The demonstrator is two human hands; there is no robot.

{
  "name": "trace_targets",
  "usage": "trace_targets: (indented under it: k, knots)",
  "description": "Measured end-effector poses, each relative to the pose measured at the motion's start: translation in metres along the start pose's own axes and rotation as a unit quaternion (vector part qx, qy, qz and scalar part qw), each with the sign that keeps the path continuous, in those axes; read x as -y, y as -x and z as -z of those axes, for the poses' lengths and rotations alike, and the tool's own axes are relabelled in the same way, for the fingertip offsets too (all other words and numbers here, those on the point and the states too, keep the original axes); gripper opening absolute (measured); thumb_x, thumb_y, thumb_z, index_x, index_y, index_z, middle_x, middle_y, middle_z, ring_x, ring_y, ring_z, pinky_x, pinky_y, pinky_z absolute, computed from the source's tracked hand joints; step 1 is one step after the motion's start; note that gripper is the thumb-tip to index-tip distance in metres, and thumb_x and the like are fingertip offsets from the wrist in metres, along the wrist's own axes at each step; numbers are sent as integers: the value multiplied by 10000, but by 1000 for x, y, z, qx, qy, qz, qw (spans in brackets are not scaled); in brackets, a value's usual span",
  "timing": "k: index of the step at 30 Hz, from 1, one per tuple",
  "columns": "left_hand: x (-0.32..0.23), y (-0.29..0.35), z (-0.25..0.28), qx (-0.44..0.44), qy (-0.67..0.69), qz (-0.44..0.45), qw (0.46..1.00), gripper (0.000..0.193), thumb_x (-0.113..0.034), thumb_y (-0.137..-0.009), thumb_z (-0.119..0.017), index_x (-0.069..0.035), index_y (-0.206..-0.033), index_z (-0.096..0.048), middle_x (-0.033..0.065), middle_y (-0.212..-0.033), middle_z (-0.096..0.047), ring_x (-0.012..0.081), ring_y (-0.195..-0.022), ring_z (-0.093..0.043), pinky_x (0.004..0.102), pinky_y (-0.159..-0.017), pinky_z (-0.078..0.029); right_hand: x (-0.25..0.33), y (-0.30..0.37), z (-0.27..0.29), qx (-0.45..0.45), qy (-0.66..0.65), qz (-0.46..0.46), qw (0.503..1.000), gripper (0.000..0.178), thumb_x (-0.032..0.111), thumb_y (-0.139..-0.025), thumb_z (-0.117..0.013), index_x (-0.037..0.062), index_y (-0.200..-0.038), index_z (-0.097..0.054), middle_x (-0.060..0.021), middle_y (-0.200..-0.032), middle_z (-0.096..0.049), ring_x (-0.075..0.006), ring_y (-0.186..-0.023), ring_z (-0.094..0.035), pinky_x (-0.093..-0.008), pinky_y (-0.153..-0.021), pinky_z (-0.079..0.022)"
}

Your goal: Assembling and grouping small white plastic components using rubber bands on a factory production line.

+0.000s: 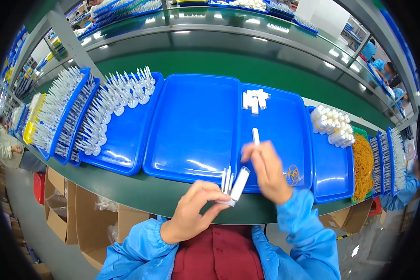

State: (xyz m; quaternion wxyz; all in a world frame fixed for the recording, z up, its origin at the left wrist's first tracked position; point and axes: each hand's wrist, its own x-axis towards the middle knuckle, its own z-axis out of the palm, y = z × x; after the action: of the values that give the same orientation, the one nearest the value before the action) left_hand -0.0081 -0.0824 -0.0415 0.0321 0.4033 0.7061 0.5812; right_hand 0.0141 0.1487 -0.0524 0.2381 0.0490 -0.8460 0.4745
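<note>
My left hand [197,205] is closed, pinching a clear base [228,202] near the front edge of the trays. Several thin white rods [227,180] and a thicker white tube [239,184] stand up from this base, tilted a little. To its right my right hand [267,170] is over a blue tray [284,140], somewhat blurred. A small white stick [255,135] shows at its fingertips, which look closed around its lower end. Part of the grip is hidden.
Left trays hold clear-based pieces with pointed white rods [119,95]. A bare blue tray [193,126] lies mid-bench. White blocks [255,100] and yellowish rubber bands [292,175] lie in the right-hand tray. Farther right are white rolls [331,125] and piled rubber bands [363,168].
</note>
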Motion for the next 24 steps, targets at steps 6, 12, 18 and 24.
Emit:
trace_targets:
  k: [6, 12, 18, 24]
  knots:
    - [3, 3, 0, -1, -38, 12, 999, 323, 94, -768, -792, -63, -1039, -716, 85, -1019, -625, 201, -880, -666, 305, -718, -558, -46, -24, 40, 149, 424, 141, 882, 347, 6, -835, -665, 53, -1178, -642, -50, -1127, -692, -256, -1079, -614, -397, -944, -460]
    - [0, -1, 2, 45, -96, -72, 992, 307, 36, -765, -798, -101, -1037, -760, 39, -1007, -656, 208, -850, -657, 321, -702, -539, -14, 0, 21, 4, -225, -270, 936, 466, 133, -986, -634, 29, -1416, -490, -112, -1097, -698, -168, -1070, -638, -328, -981, -472]
    - [-9, -6, 2, 75, -110, -70, 989, 335, 31, -749, -772, -122, -1046, -772, 13, -1041, -691, 208, -863, -644, 329, -729, -493, 32, 18, 9, 21, -302, -282, 910, 528, 230, -1012, -612, 23, -1467, -442, -121, -1056, -691, -168, -1042, -643, -338, -974, -466]
    - [-4, -8, 0, 79, -121, -90, 985, 316, -3, -788, -757, -109, -1085, -739, 13, -1047, -677, 210, -856, -627, 338, -714, -482, 24, 28, 11, 13, -232, -242, 942, 508, 154, -977, -659, 0, -1427, -481, -97, -1055, -715, -155, -1045, -635, -344, -1042, -422]
